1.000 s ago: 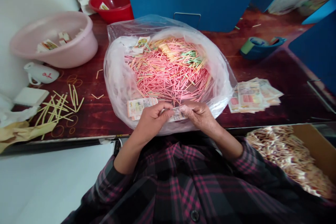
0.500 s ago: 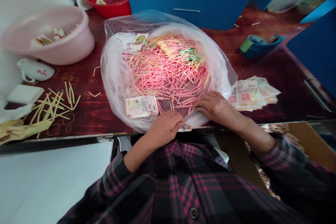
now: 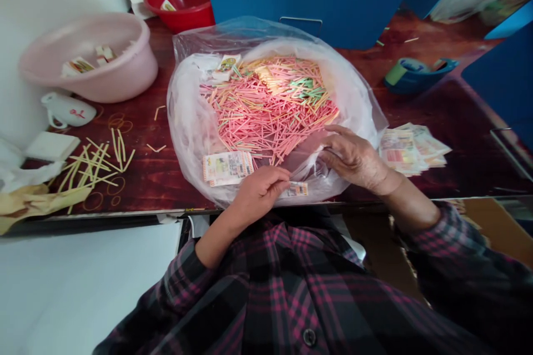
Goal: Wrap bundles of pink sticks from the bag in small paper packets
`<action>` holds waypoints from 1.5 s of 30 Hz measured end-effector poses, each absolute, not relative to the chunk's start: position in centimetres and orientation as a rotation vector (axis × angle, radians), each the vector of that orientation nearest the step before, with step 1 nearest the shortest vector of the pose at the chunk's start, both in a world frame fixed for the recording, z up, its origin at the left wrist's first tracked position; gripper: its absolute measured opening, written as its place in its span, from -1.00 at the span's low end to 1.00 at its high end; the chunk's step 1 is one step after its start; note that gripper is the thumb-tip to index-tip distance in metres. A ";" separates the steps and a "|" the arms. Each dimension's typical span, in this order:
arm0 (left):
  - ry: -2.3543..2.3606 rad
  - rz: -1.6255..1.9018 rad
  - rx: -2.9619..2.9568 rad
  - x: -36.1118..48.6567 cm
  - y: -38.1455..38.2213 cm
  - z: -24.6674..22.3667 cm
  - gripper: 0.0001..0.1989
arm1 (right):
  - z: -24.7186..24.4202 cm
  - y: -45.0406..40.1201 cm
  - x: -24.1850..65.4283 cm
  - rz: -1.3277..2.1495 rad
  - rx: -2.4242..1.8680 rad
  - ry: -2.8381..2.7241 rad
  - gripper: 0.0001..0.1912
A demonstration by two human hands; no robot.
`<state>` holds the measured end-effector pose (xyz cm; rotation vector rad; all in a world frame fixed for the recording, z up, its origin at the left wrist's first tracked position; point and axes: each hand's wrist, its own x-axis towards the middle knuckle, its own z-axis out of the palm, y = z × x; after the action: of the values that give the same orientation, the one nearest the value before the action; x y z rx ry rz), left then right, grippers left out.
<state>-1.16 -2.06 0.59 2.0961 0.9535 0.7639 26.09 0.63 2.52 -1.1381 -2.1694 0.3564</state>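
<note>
A clear plastic bag sits on the table, lined with a whitish layer and heaped with thin pink, yellow and green sticks. My left hand rests at the bag's near edge, its fingertips next to a small printed paper slip. A larger printed packet lies just above that hand. My right hand lies on the plastic at the lower right of the heap, fingers slightly apart, holding nothing that I can see.
A pink basin holds printed packets. Behind it are a red bowl and a white jug. Loose yellow sticks lie left on the dark red table. Printed papers and a blue tape dispenser lie right.
My hands have parted since the earliest frame, when both pinched the small slip. The slip now lies by my left fingertips, and my right hand has moved right and up onto the bag.
</note>
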 end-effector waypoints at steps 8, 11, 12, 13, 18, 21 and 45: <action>0.931 0.523 2.339 -0.4 -2.3 0.8 -0.80 | 2.7 -1.1 27.3 0.840 -1.241 -2.244 -0.72; 0.882 0.592 2.372 0.2 -2.1 1.5 -0.81 | 2.7 0.7 26.3 0.734 -1.273 -2.153 -0.66; 0.863 0.595 2.387 0.5 -2.0 1.6 -0.82 | 2.6 1.6 25.7 0.616 -1.258 -2.189 -0.68; 0.851 0.582 2.402 0.9 -1.9 1.5 -0.82 | 2.4 2.4 25.1 0.490 -1.231 -2.265 -0.71; 0.906 0.406 2.424 2.4 -1.8 -0.2 -0.85 | 1.2 4.9 22.2 0.050 -1.221 -2.703 -0.59; 0.952 0.388 2.418 2.4 -2.0 -0.9 -0.83 | 0.9 5.5 21.2 -0.097 -1.240 -2.806 -0.72; 0.933 0.915 2.054 0.6 -1.6 -0.5 -0.79 | 0.4 6.1 20.3 1.232 -1.175 -1.383 -0.67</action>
<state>0.59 -1.57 -0.51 2.0536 0.9328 0.9147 20.30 6.13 0.42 -1.1748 -1.3834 1.2317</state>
